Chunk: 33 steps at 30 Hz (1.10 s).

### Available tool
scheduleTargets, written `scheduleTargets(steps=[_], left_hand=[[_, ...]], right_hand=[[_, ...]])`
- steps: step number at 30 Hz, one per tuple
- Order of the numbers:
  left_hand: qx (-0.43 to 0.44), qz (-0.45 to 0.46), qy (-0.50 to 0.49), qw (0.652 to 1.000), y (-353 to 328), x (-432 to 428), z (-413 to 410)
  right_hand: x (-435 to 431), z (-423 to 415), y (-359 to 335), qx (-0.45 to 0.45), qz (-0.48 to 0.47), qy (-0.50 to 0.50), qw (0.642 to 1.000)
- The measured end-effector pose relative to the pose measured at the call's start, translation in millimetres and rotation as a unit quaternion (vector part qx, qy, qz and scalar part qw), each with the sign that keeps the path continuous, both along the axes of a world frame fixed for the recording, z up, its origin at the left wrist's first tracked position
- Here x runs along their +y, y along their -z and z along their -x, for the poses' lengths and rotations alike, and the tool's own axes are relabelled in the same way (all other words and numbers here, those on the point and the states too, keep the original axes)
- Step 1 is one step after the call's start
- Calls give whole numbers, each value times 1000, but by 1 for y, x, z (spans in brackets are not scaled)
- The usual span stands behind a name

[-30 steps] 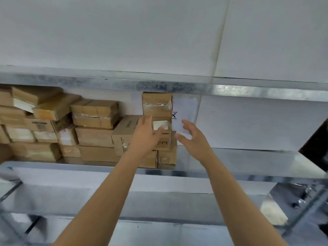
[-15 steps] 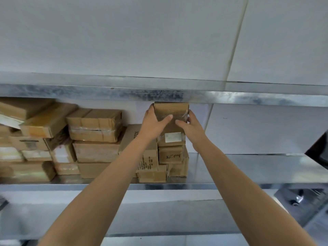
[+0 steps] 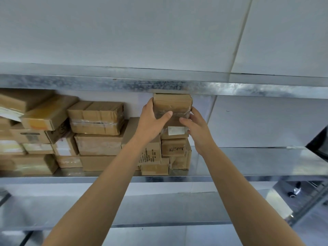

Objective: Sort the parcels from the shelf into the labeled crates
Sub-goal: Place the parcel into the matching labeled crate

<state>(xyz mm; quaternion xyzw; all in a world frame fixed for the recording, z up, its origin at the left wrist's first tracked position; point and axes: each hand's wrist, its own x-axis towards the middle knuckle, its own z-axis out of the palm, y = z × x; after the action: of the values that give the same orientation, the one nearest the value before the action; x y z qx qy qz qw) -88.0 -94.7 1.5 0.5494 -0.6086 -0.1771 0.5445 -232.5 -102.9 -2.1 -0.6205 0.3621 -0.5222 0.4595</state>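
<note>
the top parcel [image 3: 173, 110] stands upright on the rightmost stack of boxes on the metal shelf [image 3: 248, 160], its top just under the shelf above. your left hand [image 3: 152, 121] clasps its left side and your right hand [image 3: 196, 128] its right, thumbs across the taped front. more cardboard parcels [image 3: 96, 118] fill the shelf to the left.

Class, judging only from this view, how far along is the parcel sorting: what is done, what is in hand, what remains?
Done: nothing provable; no crates are in view. In hand: the left hand and right hand grip the top parcel of the right-hand stack on the shelf. Left: many stacked parcels remain there.
</note>
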Motion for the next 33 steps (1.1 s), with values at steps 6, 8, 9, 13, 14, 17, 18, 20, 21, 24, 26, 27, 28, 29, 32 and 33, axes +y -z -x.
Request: scheduleTargets(steps=[6,8,9,13,14,17,18,20,21,24,26,27,28,29,32,33], left_hand=[[-1,10,-24,1000,6,29,0],[1,0,-33,999,8,37,-2],[8,-5,-33,999,10,41,-3],[45,1,-30,999,14,59,-5],[59,5,-30,998,14,64,-5],[106,8,-27,994,15,81,-3],[119,7,-26,992,15,86,-1],[144,3,-31,989,17,95,1],[154,-1,-35,987,18,97,1],[192,-39,-31,980,23,94,-3],[248,-73,7,966,25,90,-4],[261,-88,33,961,26,89,-2],[256,-98,58,960,27,88,2],[246,-107,82,960,29,87,7],[217,-125,143,958,32,85,30],[217,-131,158,954,33,84,38]], right_hand=[[19,0,8,-29,5,-19,999],[24,3,9,-41,4,-14,999],[27,4,11,-47,1,-13,999],[42,5,20,-67,-7,-16,998],[47,6,22,-72,-8,-19,997],[59,10,30,-76,-12,-23,997],[64,11,32,-78,-12,-24,997],[71,16,37,-89,-7,-26,996],[74,18,39,-95,-4,-28,995],[83,28,47,-105,10,-26,994],[88,35,51,-107,31,-11,994],[90,38,51,-105,48,6,993],[91,41,51,-101,65,28,992],[92,44,50,-98,79,52,991],[92,61,49,-104,98,115,983],[93,68,50,-100,100,137,980]])
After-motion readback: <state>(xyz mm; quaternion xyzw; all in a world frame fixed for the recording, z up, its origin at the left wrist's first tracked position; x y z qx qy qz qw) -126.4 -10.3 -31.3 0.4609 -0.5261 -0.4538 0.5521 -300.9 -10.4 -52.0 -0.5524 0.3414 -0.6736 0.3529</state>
